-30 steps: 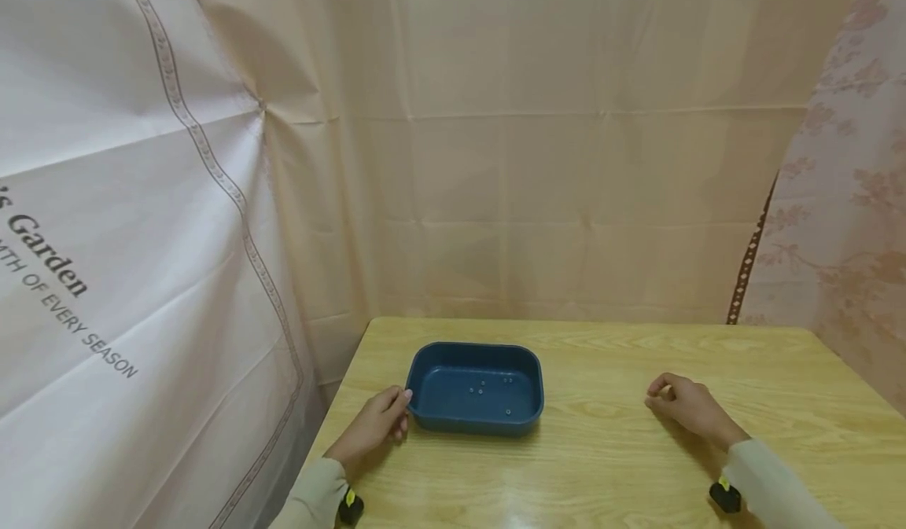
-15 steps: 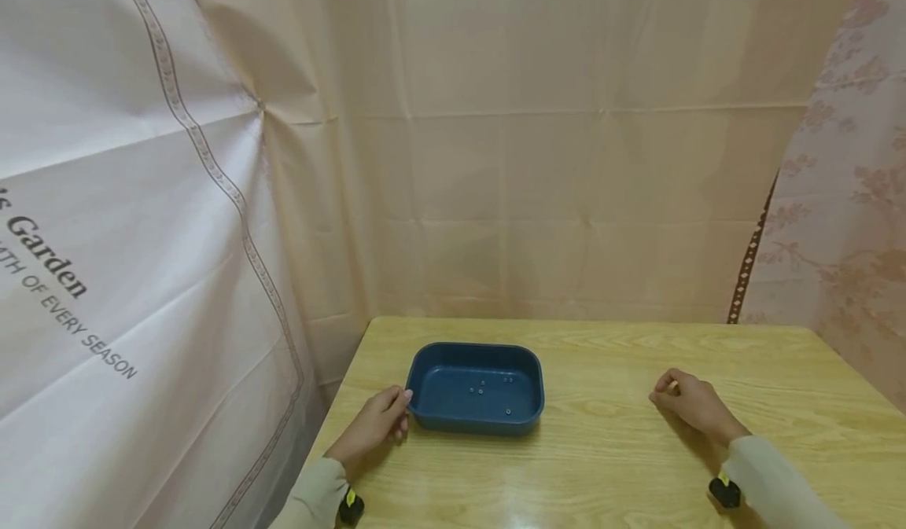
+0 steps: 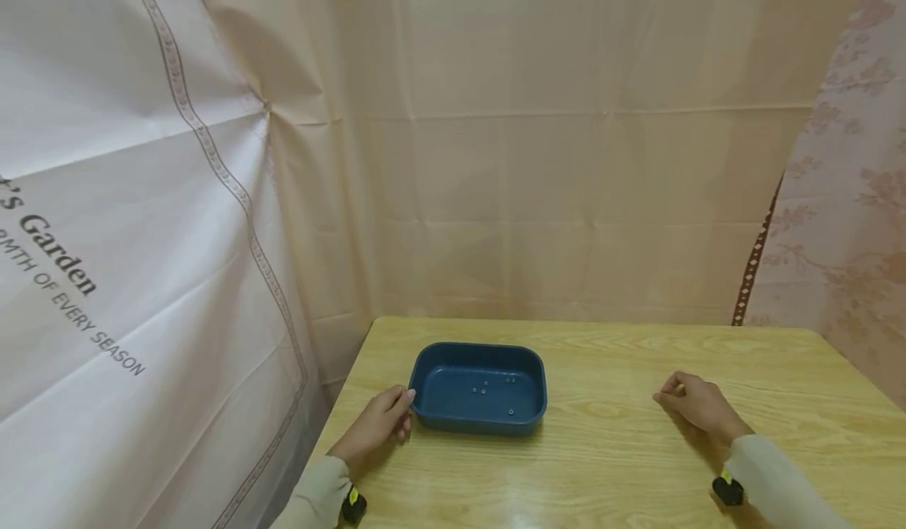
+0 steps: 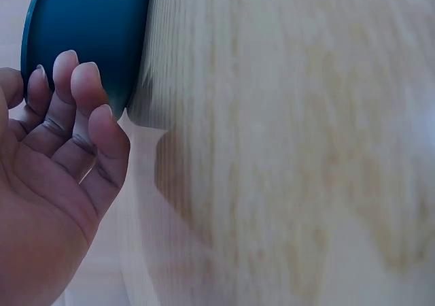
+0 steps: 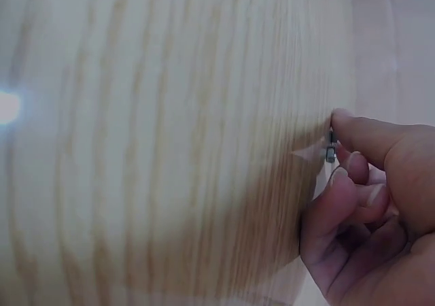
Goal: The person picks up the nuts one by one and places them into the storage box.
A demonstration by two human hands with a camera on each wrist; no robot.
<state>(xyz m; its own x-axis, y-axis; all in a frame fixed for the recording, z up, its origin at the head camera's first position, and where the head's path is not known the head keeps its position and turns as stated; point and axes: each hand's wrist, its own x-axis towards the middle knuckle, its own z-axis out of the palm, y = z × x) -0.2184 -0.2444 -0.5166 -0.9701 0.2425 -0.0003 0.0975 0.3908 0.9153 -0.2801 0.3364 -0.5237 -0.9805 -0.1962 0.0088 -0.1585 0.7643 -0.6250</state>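
Note:
A dark blue rectangular tub [image 3: 478, 427] stands on the wooden table, left of the middle in the head view. Several tiny ring-shaped metal pieces [image 3: 511, 412] lie scattered on its floor. My left hand [image 3: 378, 423] pinches the tub's left rim, thumb on the rim and fingers against the outer wall [image 4: 102, 20]. Well to the right of the tub, my right hand [image 3: 701, 407] is low over the table. Between its thumb and fingertips it pinches a small metal piece [image 5: 331, 154], mostly seen edge-on; I cannot tell its exact kind.
The light wooden table [image 3: 594, 466] has its back edge close to a beige cloth curtain [image 3: 495, 199]. White printed cloth [image 3: 141, 238] hangs at the left, and floral cloth [image 3: 849, 222] at the right. Black wrist cameras [image 3: 727, 490] sit under both sleeves.
The fingers of my right hand have shifted slightly, and the hand is a little farther right. My left hand keeps its hold on the tub, which has not moved on the table.

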